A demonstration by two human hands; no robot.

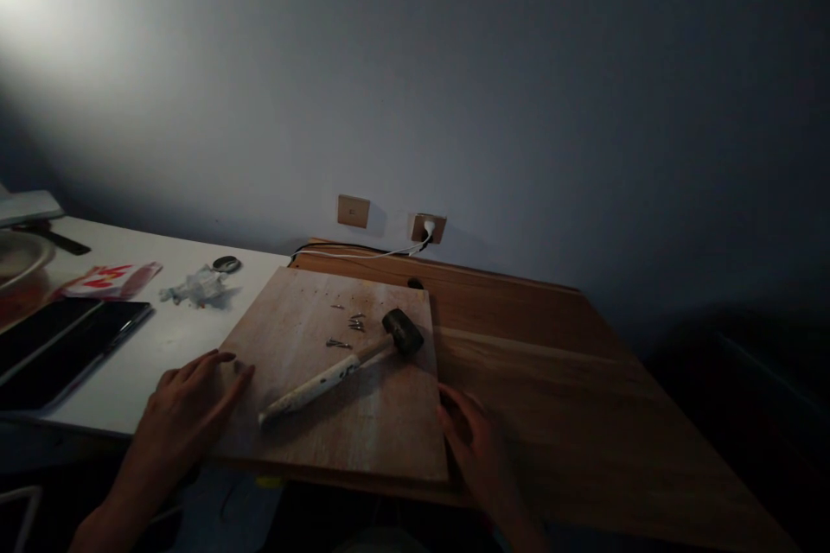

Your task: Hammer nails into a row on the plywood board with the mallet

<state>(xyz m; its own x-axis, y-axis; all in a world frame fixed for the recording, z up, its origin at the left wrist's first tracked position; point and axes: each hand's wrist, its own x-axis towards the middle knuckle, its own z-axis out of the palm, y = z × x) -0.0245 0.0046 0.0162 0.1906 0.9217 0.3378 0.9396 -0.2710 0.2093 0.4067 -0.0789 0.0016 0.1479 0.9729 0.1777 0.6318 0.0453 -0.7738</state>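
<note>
Wooden bench, extending toward 3 o'clock, with white bench adjoining toward 9 o'clock. At centre, flat board, near edge close to the front of the wooden bench at 6 o'clock; in judgement, liable to slide or tip there under an uneven push or pull from the sides. Lying aslant on the board, mallet with black head toward 2 o'clock and pale handle toward 8 o'clock, free of both hands; likely to roll or slew with any tilt, the weight of the head perhaps drawing the whole toward 2 o'clock. At 9 o'clock, left hand, thumb and forefinger wide apart by the board's edge, with nothing visible between; probably too light a hold to check a sudden slip. At 4 o'clock, right hand, fingers curled beside the opposite edge; impossible to tell whether pinching or merely resting. Risk of trapped fingertips upon a shift or drop of the board. Smallest, toward 12 o'clock, small metal fasteners, loose in little groups near the mallet; easily scattered by a jolt, a tilt or a sweep of the handle, with likely loss over the edge.
</note>
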